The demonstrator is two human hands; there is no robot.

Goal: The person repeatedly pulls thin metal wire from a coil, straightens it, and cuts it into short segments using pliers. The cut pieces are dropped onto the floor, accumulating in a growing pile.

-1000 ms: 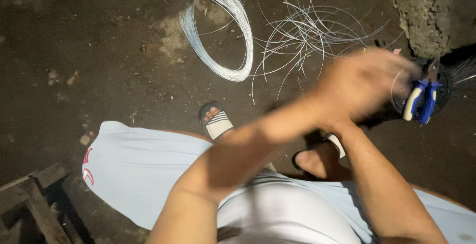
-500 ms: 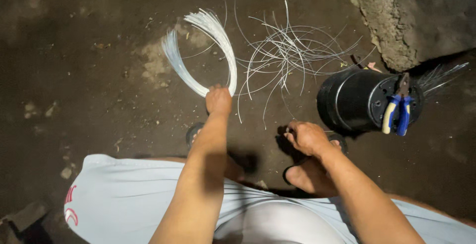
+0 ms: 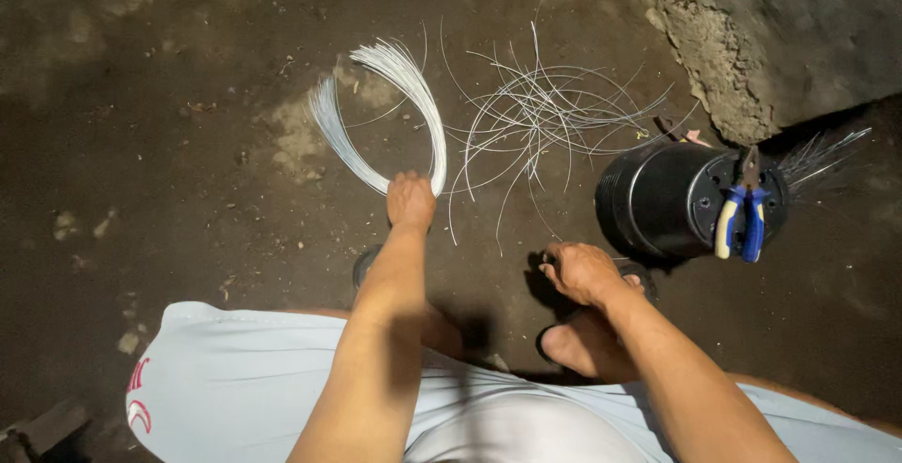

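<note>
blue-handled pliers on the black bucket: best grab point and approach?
Take the pliers by the two blue handles, closing around both at once. They lie across the upturned black bucket, handles pointing toward the person and the metal jaws away, so come from above on the near side. The right hand is nearest; the left hand is busy gripping the bent wire bundle.

left hand (image 3: 411,200) grips bent wire bundle (image 3: 381,110) | right hand (image 3: 580,270) fisted near black bucket (image 3: 662,200)

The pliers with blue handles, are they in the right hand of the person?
No, the pliers lie on the black bucket, apart from the right hand, which is closed near the foot.
</note>
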